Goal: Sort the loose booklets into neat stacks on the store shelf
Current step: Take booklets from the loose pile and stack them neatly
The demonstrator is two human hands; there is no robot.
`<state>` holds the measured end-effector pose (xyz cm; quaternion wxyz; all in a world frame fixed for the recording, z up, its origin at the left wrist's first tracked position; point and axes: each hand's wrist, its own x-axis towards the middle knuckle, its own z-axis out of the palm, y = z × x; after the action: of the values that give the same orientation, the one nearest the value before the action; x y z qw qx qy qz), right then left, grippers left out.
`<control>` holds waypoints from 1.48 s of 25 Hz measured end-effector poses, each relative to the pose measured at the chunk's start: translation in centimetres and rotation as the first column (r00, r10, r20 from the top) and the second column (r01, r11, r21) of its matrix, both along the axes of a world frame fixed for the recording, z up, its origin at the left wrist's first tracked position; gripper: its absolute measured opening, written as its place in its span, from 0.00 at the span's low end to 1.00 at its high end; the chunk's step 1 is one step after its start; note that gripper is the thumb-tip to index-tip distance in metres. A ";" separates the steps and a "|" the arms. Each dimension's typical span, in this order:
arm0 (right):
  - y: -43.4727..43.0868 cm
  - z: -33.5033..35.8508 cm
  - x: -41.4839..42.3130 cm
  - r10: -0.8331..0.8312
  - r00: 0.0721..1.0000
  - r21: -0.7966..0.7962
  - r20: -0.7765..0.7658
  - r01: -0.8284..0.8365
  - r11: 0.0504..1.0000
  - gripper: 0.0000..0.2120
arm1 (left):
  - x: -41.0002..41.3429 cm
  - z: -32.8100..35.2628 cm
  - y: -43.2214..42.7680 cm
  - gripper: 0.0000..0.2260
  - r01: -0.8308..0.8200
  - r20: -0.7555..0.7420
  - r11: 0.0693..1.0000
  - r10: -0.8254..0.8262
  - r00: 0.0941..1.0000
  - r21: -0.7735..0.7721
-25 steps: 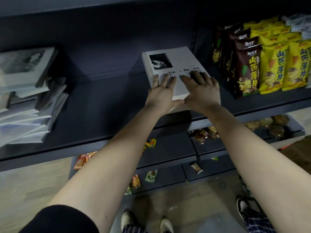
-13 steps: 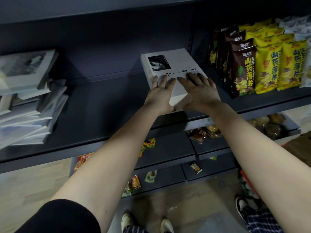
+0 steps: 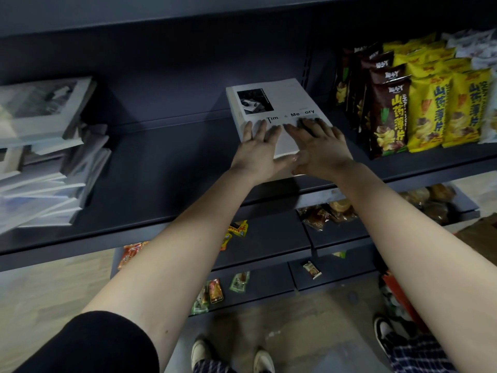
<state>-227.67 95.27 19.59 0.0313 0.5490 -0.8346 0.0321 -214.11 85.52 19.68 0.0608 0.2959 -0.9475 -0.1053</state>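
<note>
Just left of the snack bags (image 3: 390, 109), the booklet stack (image 3: 282, 98) has barely shifted; my left hand (image 3: 258, 154) and right hand (image 3: 320, 149) stay side by side, flat on its cover. Squared, I judge; loose booklets (image 3: 45, 162) farther left remain.

Dim, bluish light — the shelf (image 3: 166, 168) recess lies in deep shadow. Wide-angle bending curves the edges; the fingertips (image 3: 309, 122) look smeared, slightly blurred.

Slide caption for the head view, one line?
Left hand and right hand press flat on the neat booklet stack; loose booklets lie at left.
</note>
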 end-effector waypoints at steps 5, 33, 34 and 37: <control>-0.2 0.0 -0.2 -0.001 1.000 0.014 -0.003 0.002 1.000 0.49 | -0.1 -0.1 -0.1 0.33 -0.018 -0.037 1.000 0.018 0.999 -0.002; -14.7 8.0 24.2 0.592 0.803 -0.170 0.075 -0.575 0.801 0.28 | 28.3 7.7 -9.5 0.33 -0.506 -0.030 0.814 0.520 0.854 -0.284; -15.6 8.4 26.0 0.616 0.785 -0.176 0.068 -0.598 0.782 0.28 | 29.9 7.9 -10.1 0.34 -0.525 -0.038 0.809 0.535 0.844 -0.263; -18.5 8.9 30.4 0.640 0.766 -0.165 0.057 -0.625 0.763 0.28 | 34.4 7.9 -11.3 0.33 -0.558 -0.048 0.804 0.561 0.826 -0.206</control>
<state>-197.27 76.75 28.52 0.0102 0.7924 -0.5963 0.1278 -179.75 74.24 27.61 0.1130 0.5545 -0.8242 0.0205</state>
